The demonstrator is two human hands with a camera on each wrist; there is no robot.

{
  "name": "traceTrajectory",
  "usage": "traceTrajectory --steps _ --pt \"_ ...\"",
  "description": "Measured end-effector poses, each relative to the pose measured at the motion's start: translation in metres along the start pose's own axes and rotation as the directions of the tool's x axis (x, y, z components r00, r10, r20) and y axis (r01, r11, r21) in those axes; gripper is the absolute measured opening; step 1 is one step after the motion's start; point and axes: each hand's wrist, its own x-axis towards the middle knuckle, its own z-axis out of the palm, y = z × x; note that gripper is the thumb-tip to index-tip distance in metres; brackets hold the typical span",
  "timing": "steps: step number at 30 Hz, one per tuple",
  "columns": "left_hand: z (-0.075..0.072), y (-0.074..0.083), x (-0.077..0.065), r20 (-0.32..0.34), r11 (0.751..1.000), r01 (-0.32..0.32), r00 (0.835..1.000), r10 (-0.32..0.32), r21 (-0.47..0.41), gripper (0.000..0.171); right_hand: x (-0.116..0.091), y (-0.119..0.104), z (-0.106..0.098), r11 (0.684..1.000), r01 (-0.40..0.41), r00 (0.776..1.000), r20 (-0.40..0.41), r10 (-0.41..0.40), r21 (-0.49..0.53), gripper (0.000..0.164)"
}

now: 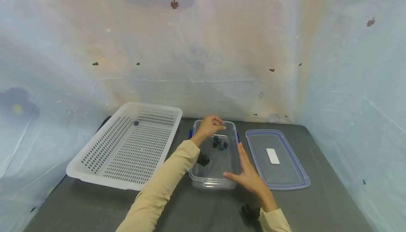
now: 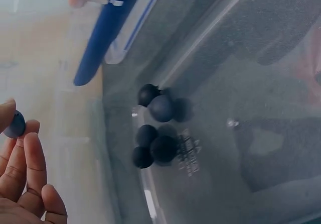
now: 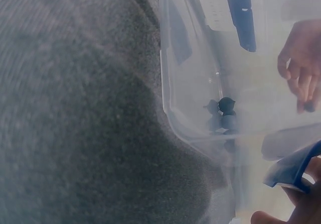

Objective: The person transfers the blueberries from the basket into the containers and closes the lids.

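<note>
My left hand (image 1: pixel 208 126) is above the far part of a clear plastic container (image 1: pixel 219 181). Between its thumb and fingers it pinches a blueberry (image 2: pixel 16 125), best seen in the left wrist view. Several blueberries (image 2: pixel 161 108) lie clustered on the container's floor. At the container's right side is my right hand (image 1: pixel 248 175), fingers extended along the wall near a blue clip (image 3: pixel 293 169) and thumb reaching over the near right corner. Nothing is gripped in that hand.
A white slotted basket (image 1: pixel 123 182) stands to the left, with one blueberry (image 1: pixel 136 123) near its far end. Right of the container lies a clear lid (image 1: pixel 279 175) with a blue seal and a white label. A patterned plastic sheet (image 1: pixel 203 48) hangs behind the grey table (image 1: pixel 320 207).
</note>
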Motion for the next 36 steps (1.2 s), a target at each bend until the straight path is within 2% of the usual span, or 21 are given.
traceTrajectory --steps 4,9,19,26,31,36 --pt "0.008 -0.006 0.002 -0.024 0.999 0.023 0.999 -0.022 0.042 0.029 0.0 -0.001 0.001 1.0 0.002 1.0 0.0 -0.002 0.009 0.114" --pt "0.018 -0.013 0.004 -0.017 0.994 0.045 0.999 -0.044 0.103 0.028 0.0 -0.001 0.001 1.0 0.001 1.0 -0.006 -0.001 0.011 0.113" --pt "0.024 -0.026 -0.004 -0.034 0.966 0.056 0.998 -0.049 0.251 0.018 0.0 -0.001 0.002 1.0 0.004 1.0 -0.006 -0.004 0.003 0.113" --pt "0.026 -0.032 -0.005 -0.01 0.957 0.045 0.999 -0.044 0.287 0.021 0.0 0.001 0.002 1.0 0.018 1.0 -0.017 -0.018 -0.016 0.113" --pt "0.028 -0.035 -0.006 -0.032 0.954 0.052 0.998 -0.045 0.295 0.022 0.0 0.002 0.002 0.999 0.021 1.0 -0.018 -0.021 -0.026 0.114" --pt "0.031 -0.039 -0.005 -0.035 0.947 0.112 0.994 -0.107 0.301 0.019 0.001 0.003 0.003 0.999 0.025 1.0 -0.016 -0.026 -0.032 0.114"
